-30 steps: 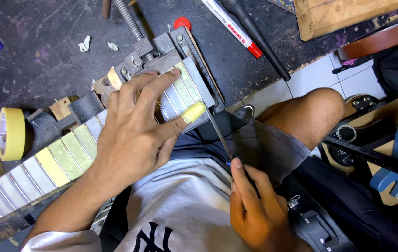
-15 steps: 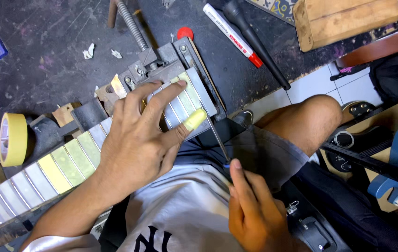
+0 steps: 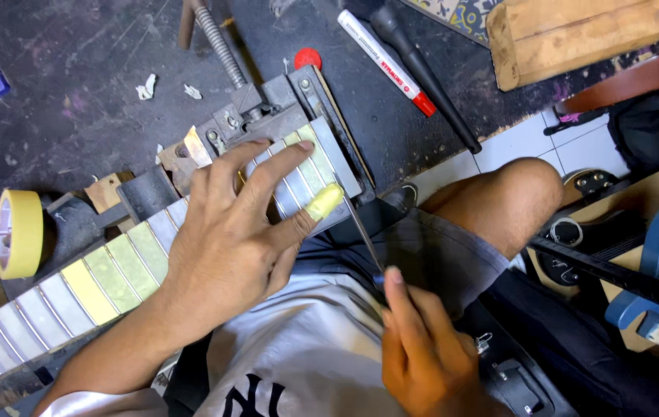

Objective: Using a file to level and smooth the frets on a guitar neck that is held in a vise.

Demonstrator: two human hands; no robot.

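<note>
My left hand point(image 3: 237, 232) lies flat with spread fingers on the end of a guitar fretboard point(image 3: 105, 278) whose spaces between frets are covered with yellow and grey tape strips. The thumb tip is wrapped in yellow tape. The fretboard end is clamped in a grey metal vise point(image 3: 283, 108) on the dark workbench. My right hand point(image 3: 422, 355) grips a thin metal file point(image 3: 362, 232) by its dark handle; the tip reaches the fretboard's near edge beside my left thumb.
A roll of yellow masking tape point(image 3: 19, 233) stands at the left. A white marker with a red cap point(image 3: 387, 62) and a black tool handle point(image 3: 422, 77) lie behind the vise. A wooden block point(image 3: 577, 38) sits top right. Guitar bodies point(image 3: 654, 255) lie at right by my bare knee point(image 3: 515, 201).
The view has shifted a little. My left hand stays pressed on the fretboard, and my right hand with the file has slid slightly toward me.
</note>
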